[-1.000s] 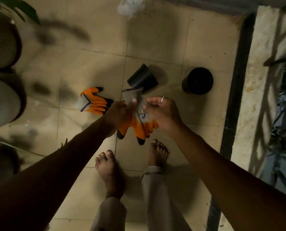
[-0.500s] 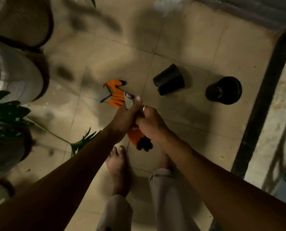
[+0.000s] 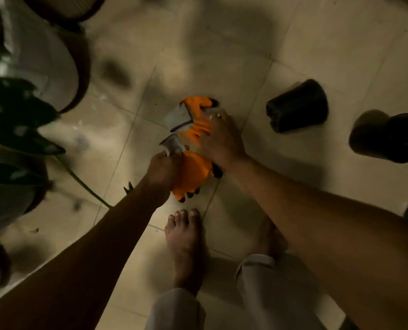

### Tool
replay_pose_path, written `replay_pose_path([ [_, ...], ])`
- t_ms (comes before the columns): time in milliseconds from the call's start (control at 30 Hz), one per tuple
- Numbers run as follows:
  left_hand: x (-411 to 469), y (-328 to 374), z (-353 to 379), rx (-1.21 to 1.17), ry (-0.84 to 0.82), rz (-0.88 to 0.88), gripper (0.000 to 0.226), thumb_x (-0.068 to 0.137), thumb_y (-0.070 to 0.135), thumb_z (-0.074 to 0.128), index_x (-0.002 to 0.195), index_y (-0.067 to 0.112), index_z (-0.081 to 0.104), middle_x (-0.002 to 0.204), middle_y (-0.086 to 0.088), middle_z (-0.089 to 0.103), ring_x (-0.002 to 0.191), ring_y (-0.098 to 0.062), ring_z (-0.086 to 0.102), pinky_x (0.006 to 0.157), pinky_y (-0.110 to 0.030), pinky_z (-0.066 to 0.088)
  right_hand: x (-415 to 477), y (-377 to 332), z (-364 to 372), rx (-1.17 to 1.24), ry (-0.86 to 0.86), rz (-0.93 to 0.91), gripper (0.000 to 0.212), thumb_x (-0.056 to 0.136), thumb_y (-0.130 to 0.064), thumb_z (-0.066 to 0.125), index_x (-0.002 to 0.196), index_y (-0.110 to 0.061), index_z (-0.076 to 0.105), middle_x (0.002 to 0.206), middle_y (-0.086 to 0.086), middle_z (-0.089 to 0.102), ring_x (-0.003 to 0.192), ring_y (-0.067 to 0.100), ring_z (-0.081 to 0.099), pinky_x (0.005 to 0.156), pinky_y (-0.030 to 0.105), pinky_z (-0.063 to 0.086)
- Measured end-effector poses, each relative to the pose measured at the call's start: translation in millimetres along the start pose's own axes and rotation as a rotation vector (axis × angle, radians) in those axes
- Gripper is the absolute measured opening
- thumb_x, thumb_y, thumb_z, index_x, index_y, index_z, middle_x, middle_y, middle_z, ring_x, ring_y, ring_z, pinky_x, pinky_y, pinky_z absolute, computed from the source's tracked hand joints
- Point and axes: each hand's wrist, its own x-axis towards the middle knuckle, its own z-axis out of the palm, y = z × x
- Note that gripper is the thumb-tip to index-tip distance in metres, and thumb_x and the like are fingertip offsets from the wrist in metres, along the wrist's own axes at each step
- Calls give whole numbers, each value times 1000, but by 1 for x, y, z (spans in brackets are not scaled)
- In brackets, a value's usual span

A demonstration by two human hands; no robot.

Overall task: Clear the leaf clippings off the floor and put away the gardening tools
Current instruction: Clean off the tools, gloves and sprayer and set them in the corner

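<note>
Left hand [image 3: 163,166] grasps the grey cuff of an orange black-tipped glove [image 3: 193,172]; right hand [image 3: 222,141], grip indiscernible, touches a second orange glove [image 3: 196,113] left of the tipped black plastic pot [image 3: 297,106].

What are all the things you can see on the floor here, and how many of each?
Gloves: 2, orange with grey cuffs; held glove centre, floor glove on the tiles just beyond it.
Black pots: 2, right side; near pot, far pot.
Pale planter: 1, whitish, upper left.
Leaves: several, dark green, left edge.
Floor: beige tiles.
Left hand: grips the held glove's cuff.
Right hand: on the floor glove.
Feet: 2, bare, bottom centre.
</note>
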Motion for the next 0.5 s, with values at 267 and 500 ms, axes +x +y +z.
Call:
replay_pose_path([
  [267,27,-36,-18,-3,90,-113,49,99,42,60,138,12,57,134,-7,62,121,-28,58,109,-52,45,54,18,65,-193,62,-1,91,92,-33,70,161,-19,12,162,12,26,146,33,31,117,50,31],
  [500,12,-21,-8,15,130,-129,40,105,34,54,138,11,57,130,-11,63,116,-32,60,104,-54,48,29,12,20,535,-17,139,75,87,-17,75,152,-17,38,147,2,50,133,18,50,99,22,44],
])
